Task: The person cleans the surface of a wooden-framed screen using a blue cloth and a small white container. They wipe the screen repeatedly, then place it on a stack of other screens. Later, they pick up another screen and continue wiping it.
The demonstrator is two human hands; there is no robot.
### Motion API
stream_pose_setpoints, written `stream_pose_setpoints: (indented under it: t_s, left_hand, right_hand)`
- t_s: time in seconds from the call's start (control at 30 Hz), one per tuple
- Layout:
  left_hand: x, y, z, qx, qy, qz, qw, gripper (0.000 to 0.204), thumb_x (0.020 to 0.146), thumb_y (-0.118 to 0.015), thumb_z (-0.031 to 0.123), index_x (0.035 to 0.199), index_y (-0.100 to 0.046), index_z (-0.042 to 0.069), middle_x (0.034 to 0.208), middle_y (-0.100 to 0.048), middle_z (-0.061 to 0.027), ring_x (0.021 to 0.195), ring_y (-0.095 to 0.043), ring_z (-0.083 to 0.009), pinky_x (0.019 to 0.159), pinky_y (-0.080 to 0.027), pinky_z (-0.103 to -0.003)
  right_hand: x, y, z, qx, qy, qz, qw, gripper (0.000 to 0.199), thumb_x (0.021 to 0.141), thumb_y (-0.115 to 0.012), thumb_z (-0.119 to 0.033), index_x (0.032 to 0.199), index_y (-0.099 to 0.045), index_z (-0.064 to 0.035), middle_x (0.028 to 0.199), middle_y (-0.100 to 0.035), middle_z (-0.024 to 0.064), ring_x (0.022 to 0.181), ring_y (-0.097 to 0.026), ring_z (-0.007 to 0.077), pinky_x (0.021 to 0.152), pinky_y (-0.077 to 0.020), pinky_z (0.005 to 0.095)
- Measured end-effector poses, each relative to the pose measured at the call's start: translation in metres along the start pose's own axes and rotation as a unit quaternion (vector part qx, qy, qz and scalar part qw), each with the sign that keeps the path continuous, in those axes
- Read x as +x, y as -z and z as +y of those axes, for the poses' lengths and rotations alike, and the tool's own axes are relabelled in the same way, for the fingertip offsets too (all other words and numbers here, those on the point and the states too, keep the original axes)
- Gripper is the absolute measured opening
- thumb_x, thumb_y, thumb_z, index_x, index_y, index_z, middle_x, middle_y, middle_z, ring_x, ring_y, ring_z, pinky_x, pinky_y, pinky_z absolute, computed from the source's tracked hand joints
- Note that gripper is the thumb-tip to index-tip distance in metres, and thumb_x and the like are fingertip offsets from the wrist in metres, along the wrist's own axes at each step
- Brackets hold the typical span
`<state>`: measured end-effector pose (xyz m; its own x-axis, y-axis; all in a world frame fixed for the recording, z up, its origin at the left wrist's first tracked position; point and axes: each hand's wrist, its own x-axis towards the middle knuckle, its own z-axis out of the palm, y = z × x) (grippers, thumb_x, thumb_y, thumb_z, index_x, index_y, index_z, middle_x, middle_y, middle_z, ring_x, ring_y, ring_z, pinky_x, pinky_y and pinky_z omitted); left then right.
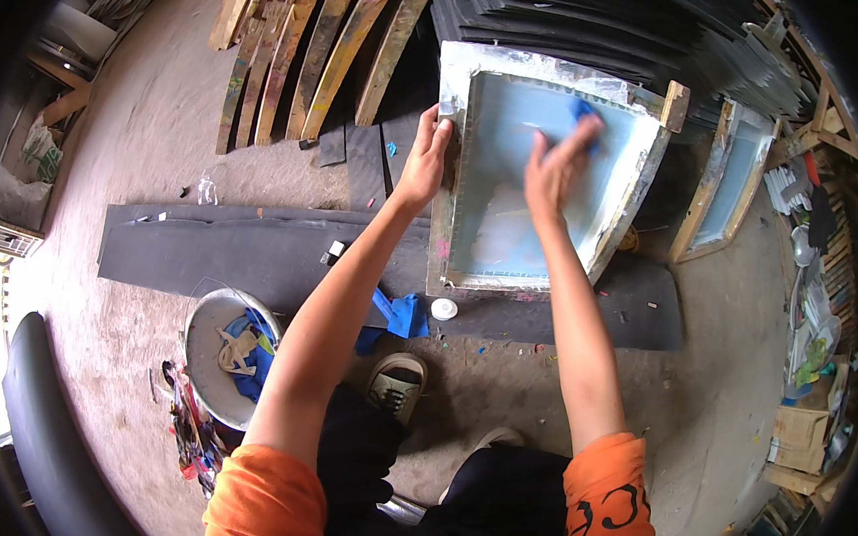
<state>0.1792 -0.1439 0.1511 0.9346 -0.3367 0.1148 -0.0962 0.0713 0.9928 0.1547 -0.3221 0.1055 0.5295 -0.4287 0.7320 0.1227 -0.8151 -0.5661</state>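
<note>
A wooden screen-printing frame (443,244) with pale blue mesh (493,188) stands tilted in front of me, its rails patched with white tape and old paint. My left hand (424,162) is closed on its left rail, thumb toward me. Over the upper right of the mesh, my right hand (556,173) presses a small blue cloth (583,110) against the surface. Those fingers are smeared by motion, and the hand hides part of the cloth. Paler, whitish patches show on the lower mesh.
Below the frame lies a black sheet (224,251) with a blue scrap (408,316) and a white cap (443,309) near its edge. A bucket of rags (207,392) stands left. Wooden frames (338,61) and stacked black sheets (581,27) fill the back; another screen (692,230) leans right.
</note>
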Motion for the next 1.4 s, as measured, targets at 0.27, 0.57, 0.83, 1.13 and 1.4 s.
stream_pose_setpoints:
  t_s: [0.27, 0.57, 0.83, 1.13, 1.4]
  left_hand:
    - [0.006, 0.006, -0.01, -0.002, -0.03, 0.0, 1.0, 0.042, 0.096, -0.033, 0.028, 0.13, -0.028, 0.004, 0.126, -0.04, -0.0143, 0.118, -0.036, -0.02, 0.099, -0.026, -0.029]
    - [0.006, -0.002, -0.012, -0.012, -0.048, -0.017, 0.999, 0.043, 0.096, -0.032, 0.028, 0.13, -0.027, 0.002, 0.124, -0.04, -0.0132, 0.117, -0.034, -0.0173, 0.1, -0.024, -0.028]
    - [0.003, 0.004, -0.002, -0.003, -0.016, -0.029, 0.999, 0.043, 0.096, -0.031, 0.029, 0.132, -0.025, 0.005, 0.129, -0.037, -0.0134, 0.12, -0.032, -0.0188, 0.102, -0.021, -0.03]
    - [0.004, 0.0, -0.007, -0.043, 0.008, -0.033, 0.998, 0.043, 0.097, -0.03, 0.028, 0.133, -0.023, 0.006, 0.131, -0.034, -0.0112, 0.123, -0.028, -0.0174, 0.103, -0.019, -0.029]
    - [0.013, 0.009, -0.026, -0.082, -0.018, -0.066, 0.994, 0.05, 0.096, -0.031, 0.033, 0.136, -0.019, 0.006, 0.138, -0.027, -0.0098, 0.127, -0.023, -0.0165, 0.105, -0.015, -0.028]
  right_hand:
    - [-0.076, 0.013, -0.008, -0.104, 0.244, -0.38, 0.886, 0.056, 0.085, -0.05, -0.023, 0.135, -0.028, -0.0089, 0.142, -0.023, 0.0138, 0.132, -0.017, 0.0284, 0.103, -0.0173, 0.0535]
    - [0.022, -0.017, -0.025, -0.191, -0.009, -0.009, 0.981, 0.069, 0.09, -0.036, -0.037, 0.136, -0.006, 0.0047, 0.143, -0.001, 0.0225, 0.133, -0.001, 0.0335, 0.107, -0.0011, 0.0486]
    - [-0.108, 0.033, 0.028, -0.198, 0.158, -0.255, 0.933, 0.062, 0.086, -0.049, -0.028, 0.138, -0.019, -0.0102, 0.142, -0.022, 0.01, 0.132, -0.018, 0.0267, 0.106, -0.0078, 0.0523]
    - [0.018, 0.007, -0.015, -0.137, 0.049, -0.026, 0.989, 0.064, 0.088, -0.046, -0.025, 0.137, -0.014, 0.0014, 0.141, -0.017, 0.0229, 0.133, -0.013, 0.033, 0.107, -0.0092, 0.0488]
    - [-0.094, 0.019, 0.002, -0.167, 0.159, -0.251, 0.94, 0.06, 0.087, -0.047, -0.028, 0.137, -0.023, -0.0083, 0.142, -0.022, 0.0131, 0.133, -0.017, 0.0269, 0.105, -0.0089, 0.0533]
